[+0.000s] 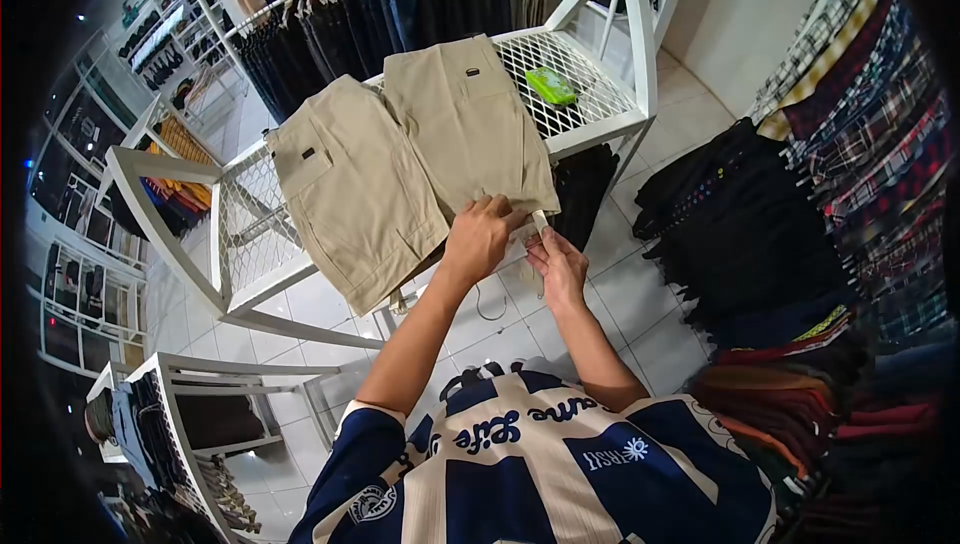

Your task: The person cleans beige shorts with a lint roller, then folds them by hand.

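Note:
Beige cargo shorts [470,124] lie spread over a white metal mesh table [262,189], with a small dark label on each leg. The edge nearest me hangs over the front of the table. My left hand [484,236] is closed at that edge, its fingers curled on the fabric and partly hidden from view. Just to the right, my right hand [557,266] is closed, pinching a small whitish tag [541,222] at the corner of the shorts. A thin cord loop [490,304] dangles below my hands.
A bright green packet [551,87] sits on the mesh at the far right. Behind the table hang trousers [370,19] on a curved rail. Plaid shirts [880,134] and dark garments [750,224] hang at right. A lower white rack [180,424] stands at left.

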Available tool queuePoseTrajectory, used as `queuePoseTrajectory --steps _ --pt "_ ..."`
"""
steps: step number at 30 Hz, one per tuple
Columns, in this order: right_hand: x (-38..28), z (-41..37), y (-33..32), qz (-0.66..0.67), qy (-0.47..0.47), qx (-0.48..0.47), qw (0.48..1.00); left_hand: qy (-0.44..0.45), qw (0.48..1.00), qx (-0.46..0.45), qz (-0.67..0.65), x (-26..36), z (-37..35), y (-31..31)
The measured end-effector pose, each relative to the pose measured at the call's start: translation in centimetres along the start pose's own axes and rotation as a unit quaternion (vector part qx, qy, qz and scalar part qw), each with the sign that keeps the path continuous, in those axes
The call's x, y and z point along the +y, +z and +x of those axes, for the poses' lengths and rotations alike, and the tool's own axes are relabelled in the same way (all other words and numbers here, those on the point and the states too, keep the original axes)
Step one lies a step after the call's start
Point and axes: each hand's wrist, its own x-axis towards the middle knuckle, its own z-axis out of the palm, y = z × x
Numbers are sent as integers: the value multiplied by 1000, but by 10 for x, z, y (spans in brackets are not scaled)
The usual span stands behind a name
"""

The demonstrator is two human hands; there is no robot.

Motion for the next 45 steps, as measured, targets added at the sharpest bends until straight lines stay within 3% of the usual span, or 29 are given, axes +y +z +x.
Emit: queuePoseTrajectory --steps 12,24,33,36,38,40,42,44,45 --pt "4 -3 2 -9 -27 17 999 30 999 -16 24 -12 5 6" --pt "3 7 10 -12 -42 31 999 66 995 -36 -67 -23 5 6" --pt "-6 22 11 20 27 -13 999 22 996 -35 -80 -16 0 4" --pt "-11 17 10 11 45 -2 999 -28 994 14 -102 2 -23 -14" --pt "-8 22 5 19 61 -4 998 -59 962 219 -153 16 -52 -50" --pt "-4 27 -5 18 69 -37 997 -189 913 359 -56 9 -115 -47" --pt "-7 23 -2 32 67 -30 997 -408 811 416 -58 5 -172 -42" --pt "-14 15 3 36 66 -42 996 -556 707 372 -227 -6 -219 -26" --pt "-12 18 -1 32 71 -42 996 -586 633 318 -394 -9 -227 -25"
